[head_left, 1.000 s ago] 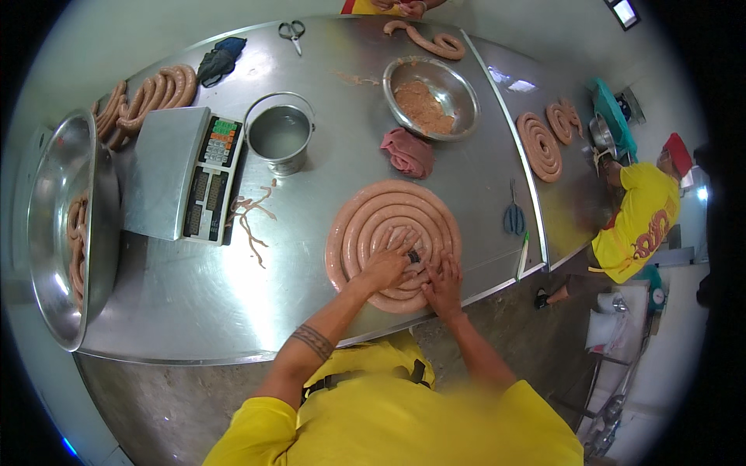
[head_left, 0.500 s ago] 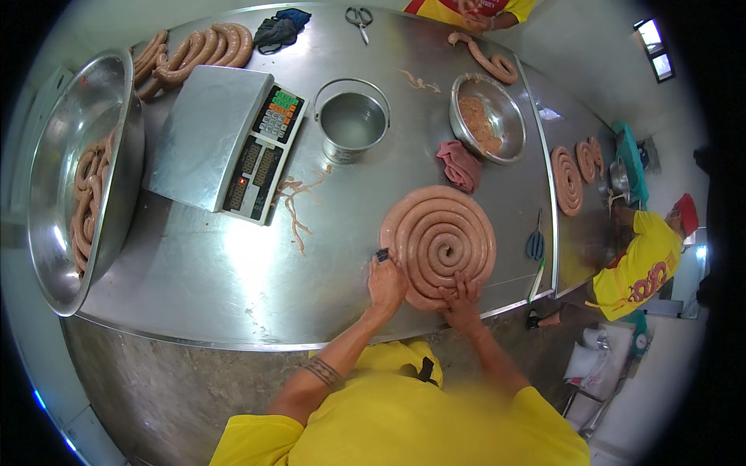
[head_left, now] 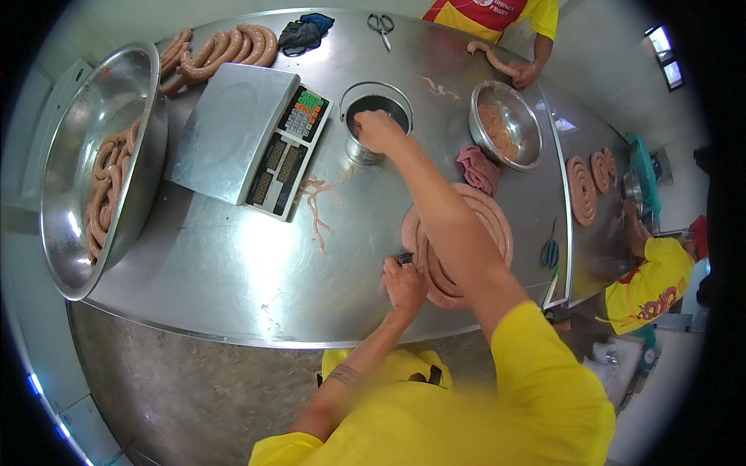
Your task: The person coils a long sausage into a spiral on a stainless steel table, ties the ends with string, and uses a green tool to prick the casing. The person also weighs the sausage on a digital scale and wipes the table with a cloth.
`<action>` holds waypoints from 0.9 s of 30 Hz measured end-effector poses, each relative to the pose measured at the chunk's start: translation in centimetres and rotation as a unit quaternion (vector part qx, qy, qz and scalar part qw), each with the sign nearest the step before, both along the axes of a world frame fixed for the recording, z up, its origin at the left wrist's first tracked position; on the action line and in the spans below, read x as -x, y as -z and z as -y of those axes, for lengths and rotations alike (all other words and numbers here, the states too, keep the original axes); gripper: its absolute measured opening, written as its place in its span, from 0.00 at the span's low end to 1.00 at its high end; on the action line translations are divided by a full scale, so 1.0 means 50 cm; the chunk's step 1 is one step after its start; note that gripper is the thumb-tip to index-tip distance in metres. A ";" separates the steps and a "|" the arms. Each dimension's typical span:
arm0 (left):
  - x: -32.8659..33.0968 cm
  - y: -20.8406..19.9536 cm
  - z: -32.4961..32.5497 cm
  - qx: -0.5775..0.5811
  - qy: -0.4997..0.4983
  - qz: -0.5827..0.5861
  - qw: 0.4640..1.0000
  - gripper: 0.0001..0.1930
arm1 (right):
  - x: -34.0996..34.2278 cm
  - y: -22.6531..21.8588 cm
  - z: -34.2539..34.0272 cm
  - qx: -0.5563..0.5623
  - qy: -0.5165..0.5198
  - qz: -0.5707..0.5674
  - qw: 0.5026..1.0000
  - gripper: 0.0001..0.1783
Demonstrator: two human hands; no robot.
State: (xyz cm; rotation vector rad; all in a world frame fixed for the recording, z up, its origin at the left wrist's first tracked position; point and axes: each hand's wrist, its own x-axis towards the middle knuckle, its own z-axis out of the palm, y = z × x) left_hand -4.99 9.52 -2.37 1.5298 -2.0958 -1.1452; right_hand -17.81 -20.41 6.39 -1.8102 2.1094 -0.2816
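A large coil of raw sausage (head_left: 497, 221) lies flat on the steel table, partly covered by my right forearm. My left hand (head_left: 406, 289) rests at the coil's left edge, its fingers closed on a small black object (head_left: 404, 258). My right hand (head_left: 378, 130) reaches across the coil into the mouth of a metal bucket (head_left: 364, 154) with a raised wire handle. Its fingers look curled together; what they hold, if anything, is hidden. Thin casing scraps (head_left: 317, 202) lie below the bucket.
Left of the bucket stands a digital scale (head_left: 225, 132), then a big steel basin (head_left: 144, 182) of sausage. A bowl of minced meat (head_left: 536, 140) and a pink cloth (head_left: 479, 171) lie right. Scissors (head_left: 550, 252) lie near the table seam. A co-worker's hand (head_left: 526, 74) holds sausage at the far edge.
My right hand has left the coil's near edge and moved forward and left into the bucket. My left hand stays at the coil. The far co-worker's hand has come onto the sausage piece.
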 end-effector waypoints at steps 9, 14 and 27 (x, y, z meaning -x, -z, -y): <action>-0.032 0.015 0.045 -0.272 -0.056 -0.208 0.938 0.13 | 0.104 -0.053 -0.064 -0.019 0.070 0.417 0.906 0.27; -0.086 -0.017 0.056 -0.451 -0.109 -0.434 0.772 0.26 | 0.080 -0.016 -0.432 0.086 0.090 0.190 0.974 0.23; -0.109 -0.047 -0.088 -0.383 -0.115 -0.372 0.838 0.29 | 0.231 0.201 -1.015 0.100 0.229 -0.027 0.968 0.37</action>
